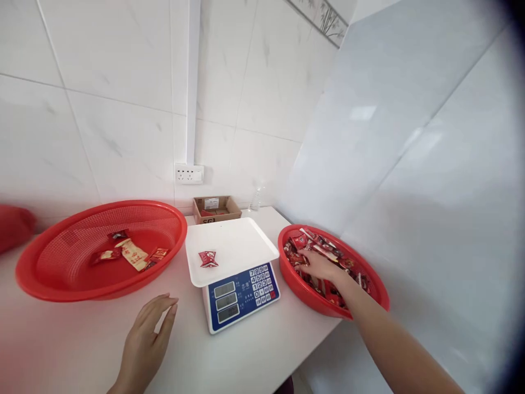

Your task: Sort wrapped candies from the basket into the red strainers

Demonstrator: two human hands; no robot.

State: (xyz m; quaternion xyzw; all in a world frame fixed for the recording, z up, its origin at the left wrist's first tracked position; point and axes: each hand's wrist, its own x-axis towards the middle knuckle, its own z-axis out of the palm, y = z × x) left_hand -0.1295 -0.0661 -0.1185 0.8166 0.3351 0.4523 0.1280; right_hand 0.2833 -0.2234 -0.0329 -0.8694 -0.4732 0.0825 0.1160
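Observation:
My right hand [319, 266] reaches into the red basket on the right [381, 295], fingers curled down among its many red wrapped packets [315, 246]; what they grip, if anything, is hidden. My left hand [146, 335] rests flat and open on the white table, in front of the large red basket on the left [41, 284], which holds a few packets [133, 254]. Between the baskets stands a white digital scale [241, 293] with one red packet [208, 259] on its tray.
A small cardboard box [216, 208] sits against the tiled wall behind the scale, under a wall socket [189, 174]. A small clear bottle [256, 198] stands in the corner. Something red [12, 227] lies at the far left edge. A white wall closes the right side.

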